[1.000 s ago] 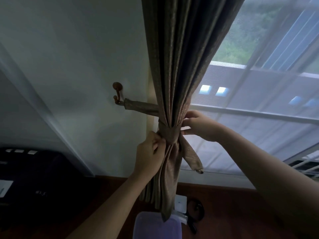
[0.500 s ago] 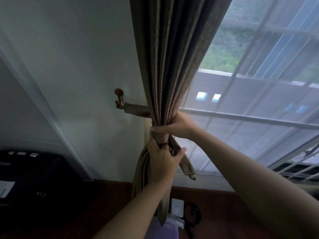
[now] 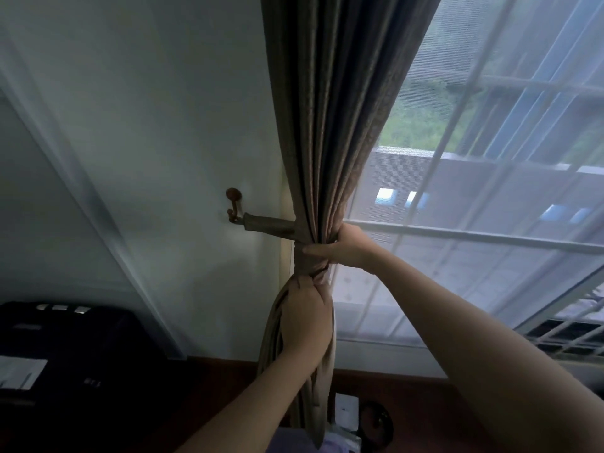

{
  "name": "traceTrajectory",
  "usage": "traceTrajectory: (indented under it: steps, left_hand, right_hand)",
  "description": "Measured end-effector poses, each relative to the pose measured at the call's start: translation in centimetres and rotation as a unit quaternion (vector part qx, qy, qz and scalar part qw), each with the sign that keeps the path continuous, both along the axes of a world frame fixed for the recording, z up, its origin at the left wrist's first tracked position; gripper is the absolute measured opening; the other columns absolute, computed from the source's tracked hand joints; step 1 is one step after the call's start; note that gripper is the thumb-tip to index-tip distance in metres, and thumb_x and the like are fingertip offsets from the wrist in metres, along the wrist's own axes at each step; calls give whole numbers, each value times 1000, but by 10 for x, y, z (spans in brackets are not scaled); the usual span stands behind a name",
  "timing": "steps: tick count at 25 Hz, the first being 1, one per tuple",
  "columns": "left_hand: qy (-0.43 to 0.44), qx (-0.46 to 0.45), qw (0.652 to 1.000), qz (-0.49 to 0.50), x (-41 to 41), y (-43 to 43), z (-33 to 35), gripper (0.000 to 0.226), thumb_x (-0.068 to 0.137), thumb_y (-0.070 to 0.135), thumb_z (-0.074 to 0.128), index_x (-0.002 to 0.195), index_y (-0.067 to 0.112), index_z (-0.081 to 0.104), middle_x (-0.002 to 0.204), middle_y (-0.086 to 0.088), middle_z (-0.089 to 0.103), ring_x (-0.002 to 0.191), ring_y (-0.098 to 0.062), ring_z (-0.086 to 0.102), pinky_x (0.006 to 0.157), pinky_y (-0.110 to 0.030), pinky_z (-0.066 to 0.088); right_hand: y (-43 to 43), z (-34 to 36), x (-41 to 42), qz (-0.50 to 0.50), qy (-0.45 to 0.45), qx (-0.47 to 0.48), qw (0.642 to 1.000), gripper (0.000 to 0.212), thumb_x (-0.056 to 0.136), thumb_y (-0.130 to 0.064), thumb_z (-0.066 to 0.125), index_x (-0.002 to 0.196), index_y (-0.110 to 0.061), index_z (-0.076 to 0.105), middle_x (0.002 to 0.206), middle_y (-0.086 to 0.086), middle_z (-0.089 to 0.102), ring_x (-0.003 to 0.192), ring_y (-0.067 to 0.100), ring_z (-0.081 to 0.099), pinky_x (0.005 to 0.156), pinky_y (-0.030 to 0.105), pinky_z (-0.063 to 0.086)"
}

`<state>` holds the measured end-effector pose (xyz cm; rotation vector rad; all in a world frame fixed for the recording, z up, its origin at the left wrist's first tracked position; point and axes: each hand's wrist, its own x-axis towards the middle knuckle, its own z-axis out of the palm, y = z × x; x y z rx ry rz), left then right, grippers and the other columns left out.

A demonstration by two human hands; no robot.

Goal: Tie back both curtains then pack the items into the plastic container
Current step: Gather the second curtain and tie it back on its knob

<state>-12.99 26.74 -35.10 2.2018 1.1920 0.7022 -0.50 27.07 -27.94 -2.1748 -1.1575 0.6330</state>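
Observation:
A brown curtain (image 3: 340, 109) hangs gathered beside the window. A matching fabric tieback (image 3: 269, 224) runs from a round wall hook (image 3: 233, 204) and wraps the bundle. My right hand (image 3: 340, 245) grips the curtain at the wrap, thumb across the band. Just below, my left hand (image 3: 305, 318) is closed around the lower bundle of curtain under the knot. Far down at the bottom edge, a corner of a pale plastic container (image 3: 343, 443) shows, mostly hidden behind the curtain and my arm.
A sheer white curtain (image 3: 474, 256) covers the barred window on the right. A dark cabinet or case (image 3: 65, 354) stands low left with a white paper on it. A white card (image 3: 346, 408) and a dark round object (image 3: 376, 423) lie on the reddish floor.
Both hands moved from pinching the tieback's knot to gripping the curtain bundle. The left hand slid down below the knot; the loose tieback end no longer shows.

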Motion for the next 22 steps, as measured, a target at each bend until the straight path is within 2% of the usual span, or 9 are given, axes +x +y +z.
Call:
traceTrajectory:
  steps: [2,4,6,8,11,14,17,19,22]
  left_hand:
    - [40,25,998,-43,-6,1,-6,34,101,35,33,115,10,52,94,-4,67,84,-17,65,65,-19,41]
    - [69,46,993,-86,-10,1,-1,32,101,33,33,113,12,54,95,-4,69,83,-16,66,67,-18,43]
    - [40,49,992,-109,-7,-2,14,29,100,28,37,111,11,57,96,-6,69,85,-18,65,66,-18,39]
    - [11,57,994,-91,-4,-1,27,27,100,28,37,111,13,57,93,-3,68,83,-18,64,63,-18,36]
    - [28,43,996,-67,-17,1,20,29,101,32,32,113,16,53,91,2,66,79,-14,63,62,-12,35]
    - [57,36,992,-106,-34,10,14,33,101,38,30,111,16,52,88,-3,67,81,-17,66,66,-20,42]
    - [18,73,990,-120,-20,29,34,35,100,39,33,104,14,57,85,-7,67,81,-26,66,67,-29,42]
    - [11,80,990,-120,-21,31,43,37,100,39,33,101,12,59,85,-6,67,81,-25,66,65,-24,36]
    - [52,119,981,-145,-31,28,42,41,100,40,31,97,11,60,84,-6,68,78,-22,66,62,-18,32]
  right_hand:
    - [-1,0,1,1,-2,1,1000,55,76,-38,73,124,-15,58,118,5,62,100,19,57,80,25,45]
    - [-1,-4,1,1,-10,6,1000,55,77,-38,72,124,-14,57,118,6,63,104,22,58,83,28,48]
    - [-1,-9,-1,-1,-19,13,1000,53,77,-39,71,122,-14,58,115,6,65,104,24,60,86,32,51]
    - [-1,-11,-1,-3,-29,14,999,53,76,-43,70,120,-16,58,113,5,65,103,24,61,86,35,52]
    - [-3,-7,1,-4,-36,5,999,55,78,-44,69,123,-16,57,117,6,63,105,24,59,84,29,49]
    - [-1,-6,1,11,-34,-2,999,57,77,-44,70,125,-16,57,119,6,63,107,24,59,83,27,47]
    - [0,-7,0,3,-30,-3,1000,54,74,-46,72,119,-17,61,114,5,65,103,23,60,86,31,50]
    - [-2,-5,1,1,-42,-2,999,51,74,-48,71,115,-19,63,110,3,66,101,22,61,87,33,52]
    - [-5,-2,-1,-6,-63,31,998,44,77,-47,69,111,-20,65,106,4,67,98,21,62,81,30,51]
